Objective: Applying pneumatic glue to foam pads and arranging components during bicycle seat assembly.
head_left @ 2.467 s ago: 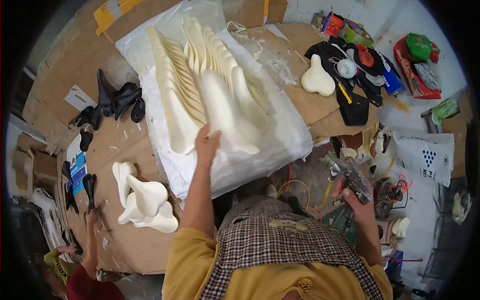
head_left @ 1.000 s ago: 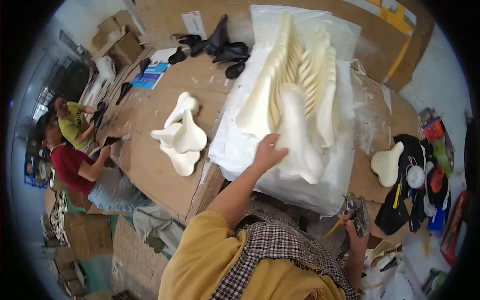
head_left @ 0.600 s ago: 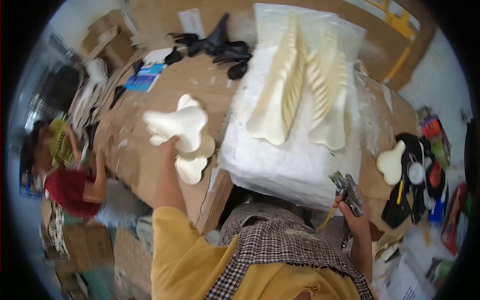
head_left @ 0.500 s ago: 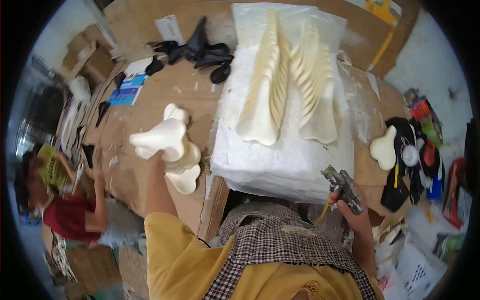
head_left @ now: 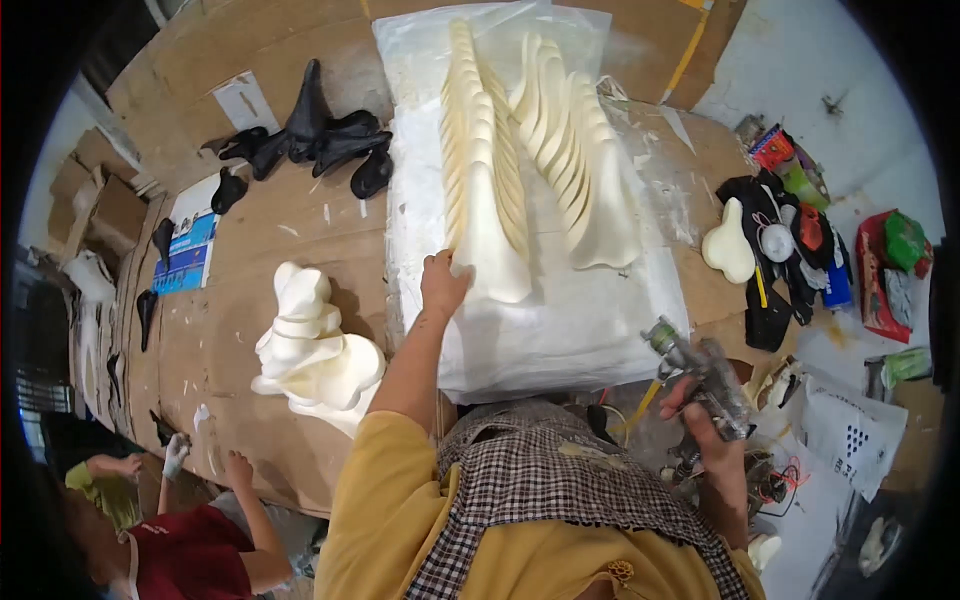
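Observation:
My left hand (head_left: 443,285) is at the front left edge of the left row, its fingers closed on the rim of the nearest cream foam saddle pad (head_left: 497,262). That row of overlapping pads runs away from me over a white-covered block (head_left: 560,335). Beside it lies a second row of pads (head_left: 600,215). My right hand (head_left: 712,438) is wrapped round a metal spray gun (head_left: 690,365), which it holds off the block's front right corner. To the left, a loose pile of the same pads (head_left: 320,350) sits on the cardboard-covered table (head_left: 240,330).
Several black saddles (head_left: 315,130) lie at the back left, near a blue printed sheet (head_left: 187,255). One loose pad (head_left: 728,243) is at right, beside a clutter of dark items (head_left: 765,320). A person in a red shirt (head_left: 190,555) works at lower left. A yellow hose (head_left: 637,415) hangs below the block.
My left hand has moved right, from the loose pile to the front of the left row. The spray gun stays in my right hand. The whole view has shifted.

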Available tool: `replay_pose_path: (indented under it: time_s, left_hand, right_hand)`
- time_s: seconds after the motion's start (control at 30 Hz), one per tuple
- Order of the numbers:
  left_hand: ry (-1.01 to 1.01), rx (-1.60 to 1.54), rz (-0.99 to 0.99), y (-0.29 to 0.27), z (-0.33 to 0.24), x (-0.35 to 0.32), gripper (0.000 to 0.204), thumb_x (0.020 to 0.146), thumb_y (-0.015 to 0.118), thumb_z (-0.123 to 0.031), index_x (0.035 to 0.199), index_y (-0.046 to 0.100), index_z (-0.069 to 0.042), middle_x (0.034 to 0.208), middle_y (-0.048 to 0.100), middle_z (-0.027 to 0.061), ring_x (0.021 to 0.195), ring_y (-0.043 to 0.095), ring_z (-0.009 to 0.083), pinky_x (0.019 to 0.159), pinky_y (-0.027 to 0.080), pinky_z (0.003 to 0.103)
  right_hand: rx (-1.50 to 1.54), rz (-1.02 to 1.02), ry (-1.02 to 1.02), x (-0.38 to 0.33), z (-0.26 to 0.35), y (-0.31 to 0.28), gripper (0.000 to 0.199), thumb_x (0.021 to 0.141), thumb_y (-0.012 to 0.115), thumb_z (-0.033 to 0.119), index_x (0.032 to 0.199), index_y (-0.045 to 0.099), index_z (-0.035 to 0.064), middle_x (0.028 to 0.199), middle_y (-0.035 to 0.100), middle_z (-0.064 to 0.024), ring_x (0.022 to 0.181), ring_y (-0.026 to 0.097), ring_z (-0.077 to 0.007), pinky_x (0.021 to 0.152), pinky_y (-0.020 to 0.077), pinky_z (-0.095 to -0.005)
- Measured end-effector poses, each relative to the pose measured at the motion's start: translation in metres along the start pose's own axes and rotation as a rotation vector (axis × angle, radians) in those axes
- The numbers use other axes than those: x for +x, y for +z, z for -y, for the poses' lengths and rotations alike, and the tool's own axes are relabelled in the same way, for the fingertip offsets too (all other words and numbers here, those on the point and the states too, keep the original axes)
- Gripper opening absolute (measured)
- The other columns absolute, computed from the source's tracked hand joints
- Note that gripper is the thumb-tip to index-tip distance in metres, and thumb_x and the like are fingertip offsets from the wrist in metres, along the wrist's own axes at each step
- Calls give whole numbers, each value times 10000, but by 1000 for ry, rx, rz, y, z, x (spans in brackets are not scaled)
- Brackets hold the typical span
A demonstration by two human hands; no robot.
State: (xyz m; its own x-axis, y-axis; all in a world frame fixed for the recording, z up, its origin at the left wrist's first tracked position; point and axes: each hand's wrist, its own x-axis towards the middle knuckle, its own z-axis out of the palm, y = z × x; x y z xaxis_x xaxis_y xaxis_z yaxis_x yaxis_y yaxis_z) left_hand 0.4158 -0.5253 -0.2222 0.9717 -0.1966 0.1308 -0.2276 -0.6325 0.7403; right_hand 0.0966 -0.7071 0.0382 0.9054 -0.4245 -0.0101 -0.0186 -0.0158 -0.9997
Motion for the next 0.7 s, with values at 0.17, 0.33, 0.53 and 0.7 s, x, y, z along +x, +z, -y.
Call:
replay_pose_path:
  time_s: [0.17,0.33,0.53,0.7]
  left_hand:
    - [21,-79,-49,-21,-13,2,219,754,572,-133,942,636,-41,898,550,179,841,565,330,753,461,397]
    - [-54,-435,-342,-107,56,7,179,793,620,-124,838,597,48,748,526,71,599,432,130,555,388,280]
    - [-256,-459,-311,-113,91,14,184,810,619,-125,914,620,26,748,526,27,669,457,124,628,412,283]
    - [-95,-612,-83,-12,32,24,264,759,667,-143,977,636,3,977,609,111,866,571,198,791,450,285]
  right_hand:
    - [-125,73,140,-11,-21,5,537,815,639,64,1284,393,-24,919,593,-47,826,549,-76,736,457,-238]
    - [-101,46,205,3,-24,13,515,808,653,95,1255,430,-28,885,589,-50,787,553,-88,708,466,-235]
    - [41,-181,-29,10,16,24,569,777,698,203,1214,427,-40,865,569,-70,752,579,-134,699,494,-277]
    - [-47,-8,60,12,-6,6,611,793,682,191,1265,381,-52,865,567,-55,770,568,-125,732,482,-271]
